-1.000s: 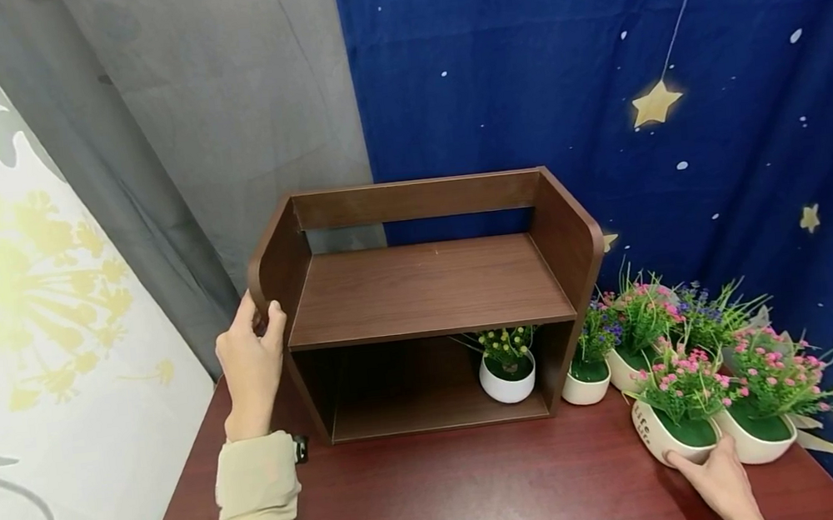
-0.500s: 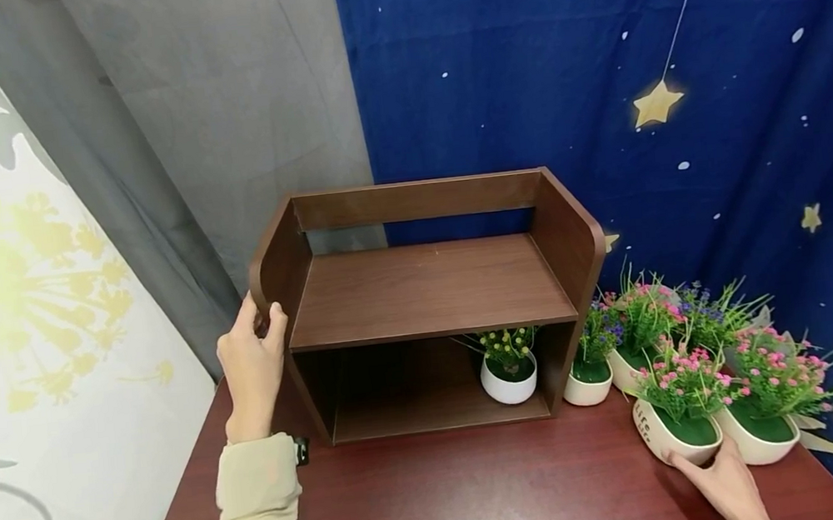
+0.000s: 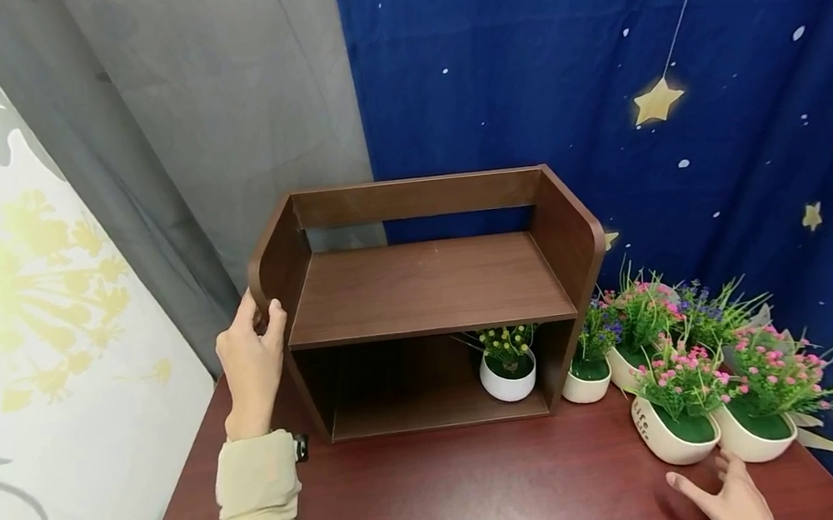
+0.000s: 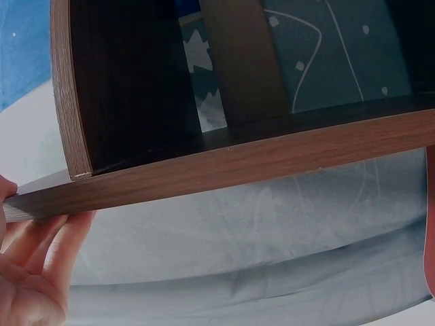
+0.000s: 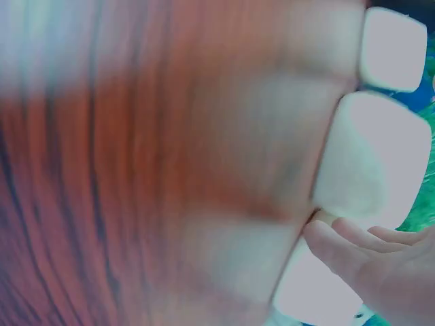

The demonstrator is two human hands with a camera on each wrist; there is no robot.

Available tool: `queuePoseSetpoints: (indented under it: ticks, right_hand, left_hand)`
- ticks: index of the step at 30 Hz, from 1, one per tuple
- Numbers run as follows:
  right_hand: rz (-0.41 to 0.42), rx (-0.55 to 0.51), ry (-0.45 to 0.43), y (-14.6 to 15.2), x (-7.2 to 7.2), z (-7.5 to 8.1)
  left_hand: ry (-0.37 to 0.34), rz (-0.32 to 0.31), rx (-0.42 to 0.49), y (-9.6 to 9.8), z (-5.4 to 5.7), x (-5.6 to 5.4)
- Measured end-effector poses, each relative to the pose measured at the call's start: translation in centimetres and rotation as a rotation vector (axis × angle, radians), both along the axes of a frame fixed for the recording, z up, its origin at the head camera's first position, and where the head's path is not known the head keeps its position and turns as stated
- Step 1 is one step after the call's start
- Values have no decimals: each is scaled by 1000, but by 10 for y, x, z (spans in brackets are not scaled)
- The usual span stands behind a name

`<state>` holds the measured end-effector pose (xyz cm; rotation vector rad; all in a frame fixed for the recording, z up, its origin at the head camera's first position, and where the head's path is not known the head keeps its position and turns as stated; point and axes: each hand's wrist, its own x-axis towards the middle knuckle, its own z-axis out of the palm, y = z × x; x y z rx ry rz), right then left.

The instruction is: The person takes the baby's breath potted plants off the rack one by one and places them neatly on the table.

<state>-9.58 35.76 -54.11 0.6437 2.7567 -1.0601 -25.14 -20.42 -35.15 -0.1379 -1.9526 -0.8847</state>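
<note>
A dark brown two-tier wooden shelf (image 3: 430, 288) stands on the table. My left hand (image 3: 249, 368) grips the edge of its left side panel, thumb on the inner side, fingers behind; the left wrist view shows the fingers under the panel (image 4: 204, 168). At the right, a cream pot (image 3: 663, 437) lettered "Life", with pink flowers, stands upright. Just in front of it is my right hand (image 3: 733, 501), thumb and fingers spread apart with nothing between them. In the right wrist view its fingertips are close to the pale pots (image 5: 367, 156).
A white pot (image 3: 509, 381) with yellow flowers sits in the lower compartment's right end. Beside the shelf stand a small pot (image 3: 587, 386) with purple flowers and several more flower pots, one with pink flowers (image 3: 766, 446) at the right. Curtains (image 3: 459, 80) hang behind the table (image 3: 484, 488).
My right hand has let go of the "Life" pot and drawn back toward the front, its thumb now apart from the pot. The left hand stays on the shelf panel.
</note>
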Motion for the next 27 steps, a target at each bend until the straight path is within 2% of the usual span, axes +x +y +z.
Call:
queuePoseSetpoints:
  ticks: [4,8,14,22,24,27]
  right_hand:
    - [2,-26,-7,-16,4,5]
    - [40,-36,30,-39,11,9]
    - [64,-164,158,-78,15,16]
    - [35,-215,448,-131,4,16]
    - [14,-246,490,-143,-2,15]
    - [-22,-313,498,-160,-10,13]
  left_hand:
    - [-2,4,-4,1,1,0]
    - [-1,6,-4,1,1,1]
    - [7,4,-4,2,1,1]
    - [2,7,-1,0,1,2]
    - [3,4,-6,0,1,2]
    - [1,-5,-11,0,1,2]
